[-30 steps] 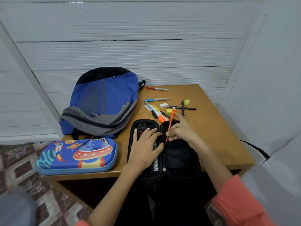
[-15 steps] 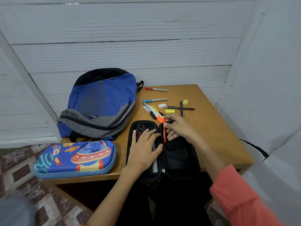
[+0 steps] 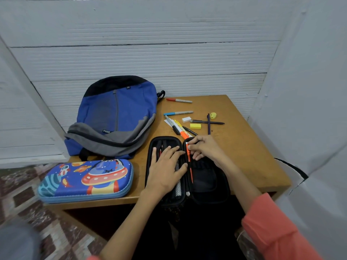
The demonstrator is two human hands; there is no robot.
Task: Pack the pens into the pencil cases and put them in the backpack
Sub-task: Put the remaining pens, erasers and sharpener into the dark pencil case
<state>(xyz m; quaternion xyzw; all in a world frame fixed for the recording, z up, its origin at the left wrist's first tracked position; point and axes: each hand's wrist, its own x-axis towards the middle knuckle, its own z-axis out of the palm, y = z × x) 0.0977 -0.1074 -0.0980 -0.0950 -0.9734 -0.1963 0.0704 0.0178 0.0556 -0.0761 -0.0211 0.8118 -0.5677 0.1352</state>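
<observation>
The orange pen (image 3: 189, 160) lies lengthwise over the open black case (image 3: 208, 179), its long axis running near to far, almost parallel with the case's spine and just to the right of it. Its white end points away from the person and its thin tip points toward them. The right hand (image 3: 206, 149) pinches it at the far end only, thumb and fingertips closed on the white part. The rest of the pen reaches out from the grip toward the person over the case's right half.

The left hand (image 3: 165, 169) lies flat on the case's left half, fingers straight and spread, holding nothing. It presses on the pens and mesh there.

The case sits at the near edge of the table (image 3: 244, 147). Beyond it are loose markers (image 3: 178, 126), a blue marker (image 3: 177, 113), a red marker (image 3: 178, 100), two crossed dark pens (image 3: 208, 122), a white eraser (image 3: 186, 119), a yellow eraser (image 3: 195, 126) and a yellow sharpener (image 3: 213, 115). The print on the markers is too small to read.

To the left lies a closed blue case (image 3: 86, 179) with a spaceship picture. Behind it is a blue and grey backpack (image 3: 116, 117), whose small label seems to read PUMA.
</observation>
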